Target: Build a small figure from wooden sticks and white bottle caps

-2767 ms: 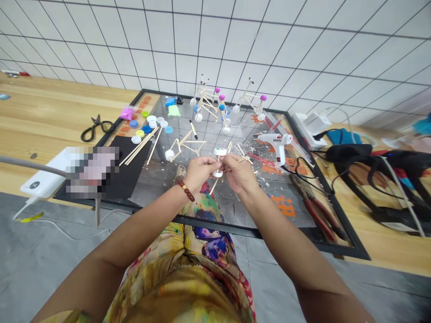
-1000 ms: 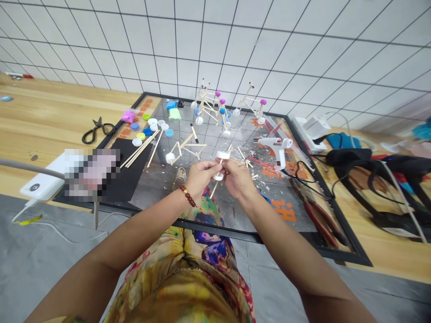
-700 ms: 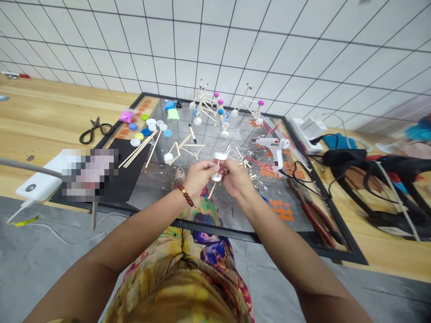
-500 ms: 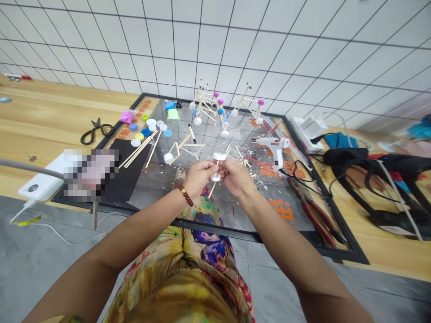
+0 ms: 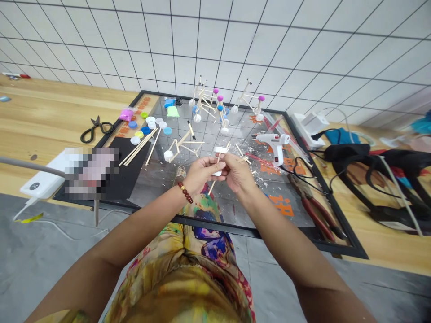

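Note:
My left hand (image 5: 202, 175), with a red-brown bead bracelet on the wrist, and my right hand (image 5: 239, 172) meet over a grid-patterned cutting mat (image 5: 215, 211). Between their fingers both hold a small axle of white bottle caps on a thin wooden stick (image 5: 218, 150). The upper cap shows, and fingers partly hide the lower one. The stick's lower end pokes out below the hands. Just left of my hands stands a stick model with a white cap wheel (image 5: 182, 146). More finished stick models with coloured caps (image 5: 208, 103) stand at the far side.
A white hot glue gun (image 5: 274, 146) and red-handled pliers (image 5: 314, 211) lie to the right, with glue scraps and cables nearby. Loose coloured caps (image 5: 155, 123), bundled wooden sticks (image 5: 138, 152), a black sheet (image 5: 116, 170) and black scissors (image 5: 96, 129) lie to the left.
My hands have turned the cap axle slightly, and the stick now tilts more to the right at its top. The lower cap sits more hidden behind my fingers. The head view has shifted slightly.

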A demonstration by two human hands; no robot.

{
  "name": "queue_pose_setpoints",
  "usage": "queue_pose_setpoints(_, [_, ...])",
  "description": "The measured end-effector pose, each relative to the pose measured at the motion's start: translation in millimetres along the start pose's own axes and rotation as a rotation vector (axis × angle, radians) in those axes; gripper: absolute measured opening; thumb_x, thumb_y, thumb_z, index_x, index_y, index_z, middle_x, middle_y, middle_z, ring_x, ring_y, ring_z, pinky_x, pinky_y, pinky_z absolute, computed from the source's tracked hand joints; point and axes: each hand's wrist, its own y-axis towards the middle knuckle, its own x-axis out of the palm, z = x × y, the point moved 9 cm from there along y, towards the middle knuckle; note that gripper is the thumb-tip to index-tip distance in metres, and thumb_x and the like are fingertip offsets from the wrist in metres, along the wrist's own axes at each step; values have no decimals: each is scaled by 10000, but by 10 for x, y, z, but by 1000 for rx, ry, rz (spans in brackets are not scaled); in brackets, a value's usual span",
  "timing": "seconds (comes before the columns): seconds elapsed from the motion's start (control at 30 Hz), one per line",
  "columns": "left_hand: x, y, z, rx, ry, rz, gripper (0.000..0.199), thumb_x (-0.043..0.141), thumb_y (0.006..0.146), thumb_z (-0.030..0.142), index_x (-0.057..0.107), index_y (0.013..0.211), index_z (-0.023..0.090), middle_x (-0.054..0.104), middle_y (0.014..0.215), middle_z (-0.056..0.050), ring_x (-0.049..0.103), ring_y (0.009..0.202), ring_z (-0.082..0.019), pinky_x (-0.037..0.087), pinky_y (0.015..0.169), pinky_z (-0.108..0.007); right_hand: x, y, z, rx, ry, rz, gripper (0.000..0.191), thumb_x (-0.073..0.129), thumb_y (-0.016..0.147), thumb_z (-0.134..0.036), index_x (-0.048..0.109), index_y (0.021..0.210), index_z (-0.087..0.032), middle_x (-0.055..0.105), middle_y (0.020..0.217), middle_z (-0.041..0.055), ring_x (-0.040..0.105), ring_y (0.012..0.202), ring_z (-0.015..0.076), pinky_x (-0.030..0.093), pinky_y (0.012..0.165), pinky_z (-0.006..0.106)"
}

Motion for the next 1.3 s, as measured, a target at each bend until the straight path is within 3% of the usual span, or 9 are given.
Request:
queue_pose_setpoints(0.17, [-131, 2, 16, -8, 23, 137, 335, 915, 640, 184, 591, 677, 111, 646, 635, -8, 676, 616, -130, 589, 598, -251, 28, -2, -12, -23, 40, 4, 222, 787, 481, -294, 609, 566, -193, 477, 500, -56, 391, 504, 69, 336, 487, 226])
queue_pose_setpoints(0.33, [-129, 4, 33, -25, -25, 121, 274, 863, 707, 161, 595, 682, 114, 675, 672, -31, 691, 636, -141, 592, 598, -253, 45, -6, -38, -26, 25, -42, 240, 824, 518, -333, 653, 609, -191, 445, 505, -62, 374, 507, 68, 318, 485, 231])
queue_pose_setpoints(0.5, [-126, -14, 31, -38, -18, 126, 238, 825, 729, 97, 596, 666, 112, 655, 616, -24, 694, 623, -150, 581, 571, -243, 56, -10, -70, -54, 44, -58, 318, 854, 506, -344, 571, 518, -200, 404, 483, -66, 360, 496, 64, 313, 470, 223])
queue_pose_setpoints(0.77, [-88, -23, -24, -91, -3, 57, 202, 796, 765, 94, 622, 664, 95, 674, 619, -46, 688, 600, -146, 594, 569, -255, 56, 16, -27, 19, 28, -97, 345, 896, 451, -337, 599, 542, -190, 416, 448, -70, 359, 464, 55, 307, 448, 206])
queue_pose_setpoints(0.9, [-36, -18, -20, -103, 13, -13, 148, 789, 797, 144, 677, 720, 84, 710, 705, -63, 695, 634, -131, 581, 575, -222, 3, 36, -5, 37, 23, -79, 408, 927, 460, -379, 582, 570, -193, 475, 464, -57, 380, 452, 56, 266, 420, 197])
queue_pose_setpoints(1.1, [-1, -8, -2, -88, 8, -83, 132, 736, 863, 194, 704, 789, 89, 709, 757, -52, 701, 680, -124, 585, 619, -225, -35, 29, -1, 58, 30, -49, 437, 953, 406, -404, 666, 639, -171, 574, 510, -37, 449, 475, 52, 338, 431, 180])
queue_pose_setpoints(1.3, [-49, -2, -9, -50, 77, -11, 142, 786, 814, 193, 699, 755, 99, 693, 711, -26, 666, 617, -98, 571, 602, -217, 8, 0, -30, 39, 13, -34, 368, 910, 431, -335, 603, 551, -173, 505, 471, -55, 423, 458, 48, 340, 431, 184])
